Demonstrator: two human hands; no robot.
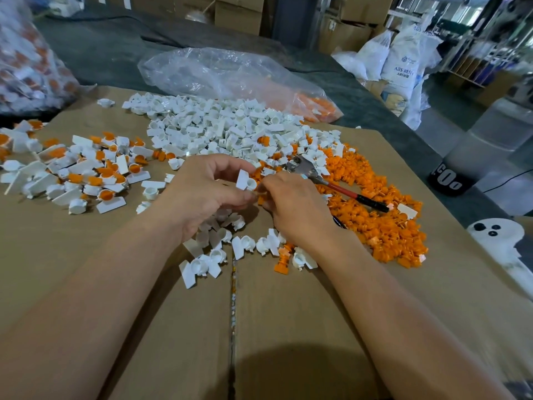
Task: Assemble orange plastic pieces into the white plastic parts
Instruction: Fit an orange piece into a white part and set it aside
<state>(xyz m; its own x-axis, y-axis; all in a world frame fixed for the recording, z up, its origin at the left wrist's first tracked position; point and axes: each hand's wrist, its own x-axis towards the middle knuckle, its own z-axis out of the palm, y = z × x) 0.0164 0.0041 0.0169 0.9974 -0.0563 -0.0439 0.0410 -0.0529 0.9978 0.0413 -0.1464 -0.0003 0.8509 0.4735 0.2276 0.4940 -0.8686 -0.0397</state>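
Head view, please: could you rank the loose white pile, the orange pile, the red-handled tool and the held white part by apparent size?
1-2. loose white pile and orange pile: look alike, not ranked.
3. red-handled tool.
4. white part in left hand.

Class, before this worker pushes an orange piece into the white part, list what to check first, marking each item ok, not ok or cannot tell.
1. Left hand holds a white part: ok.
2. Its round cup is empty and in view: ok.
3. Right hand has its grip loaded from the orange pile: cannot tell, the fingers hide it.
4. Orange pile lies beside the right hand: ok.
5. Red-handled tool lies on the orange pile, in neither hand: ok.
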